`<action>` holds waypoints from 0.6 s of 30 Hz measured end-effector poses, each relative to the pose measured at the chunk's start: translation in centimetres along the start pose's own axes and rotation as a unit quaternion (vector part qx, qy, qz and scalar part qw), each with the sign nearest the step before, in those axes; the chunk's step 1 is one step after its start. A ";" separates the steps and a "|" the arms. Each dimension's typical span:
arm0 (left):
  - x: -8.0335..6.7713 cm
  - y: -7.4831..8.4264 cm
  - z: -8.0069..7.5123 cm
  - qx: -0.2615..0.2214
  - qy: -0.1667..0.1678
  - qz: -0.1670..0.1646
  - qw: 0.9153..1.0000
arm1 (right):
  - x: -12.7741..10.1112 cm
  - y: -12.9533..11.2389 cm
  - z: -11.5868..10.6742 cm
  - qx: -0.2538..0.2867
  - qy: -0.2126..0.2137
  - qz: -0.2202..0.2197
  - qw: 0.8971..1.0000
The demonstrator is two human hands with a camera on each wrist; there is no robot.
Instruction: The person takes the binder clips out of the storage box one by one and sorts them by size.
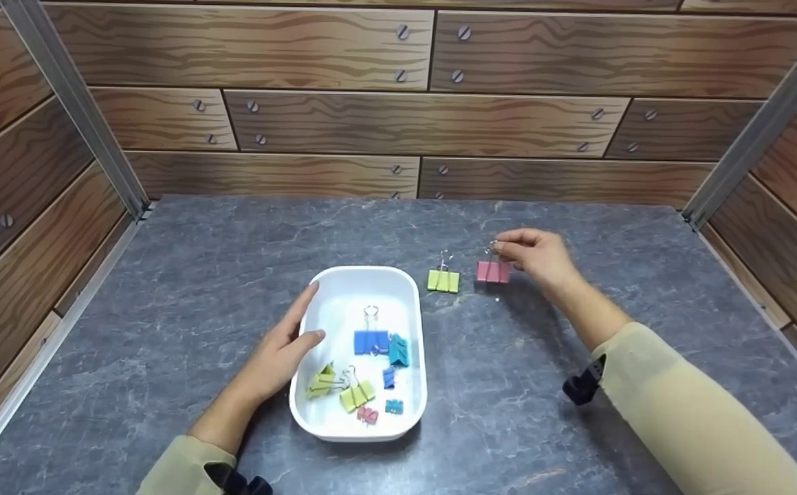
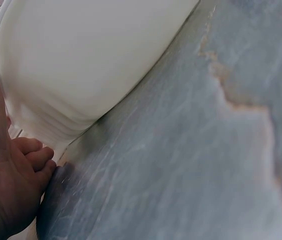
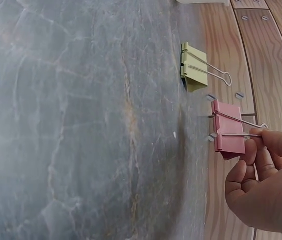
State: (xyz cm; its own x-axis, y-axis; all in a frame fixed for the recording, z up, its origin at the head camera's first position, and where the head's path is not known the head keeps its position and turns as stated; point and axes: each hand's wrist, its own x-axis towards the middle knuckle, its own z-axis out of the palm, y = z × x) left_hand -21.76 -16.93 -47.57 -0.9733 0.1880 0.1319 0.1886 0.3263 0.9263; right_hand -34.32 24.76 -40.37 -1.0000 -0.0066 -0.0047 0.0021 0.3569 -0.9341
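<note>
Grey marbled table (image 1: 185,309) fills the lower frame. White tray (image 1: 343,292), lower centre, holding mixed binder clips. Left hand (image 1: 281,354), left of centre, grips the tray's side, thumb over rim. Right hand (image 1: 539,258), right of centre, pinches the wire handle of pink clip (image 1: 492,272), raised just off the table. Lime clip (image 1: 443,282) stands beside it, handles up. Tiny red clip (image 1: 367,415) at tray's bottom end.
</note>
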 end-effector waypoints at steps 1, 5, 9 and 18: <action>0.0 0.0 0.0 -0.002 -0.002 0.001 1.000 | 0.0 0.1 0.0 -0.001 -0.001 0.000 1.000; 0.0 0.0 0.0 -0.006 -0.004 0.003 1.000 | 0.1 0.6 0.2 0.004 -0.002 0.002 1.000; 0.0 0.0 -0.1 -0.006 -0.004 0.003 1.000 | 0.0 0.9 0.4 0.006 -0.004 0.011 1.000; 0.0 0.0 0.0 -0.001 -0.002 -0.004 1.000 | -0.4 1.3 0.3 0.027 -0.007 0.017 0.999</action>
State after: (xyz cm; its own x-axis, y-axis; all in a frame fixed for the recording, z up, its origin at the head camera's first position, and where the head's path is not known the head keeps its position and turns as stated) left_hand -21.74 -16.90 -47.55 -0.9745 0.1880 0.1226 0.1798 0.3266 0.9279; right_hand -33.93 24.97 -41.73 -0.9991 -0.0088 -0.0419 0.0372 0.3068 -0.9510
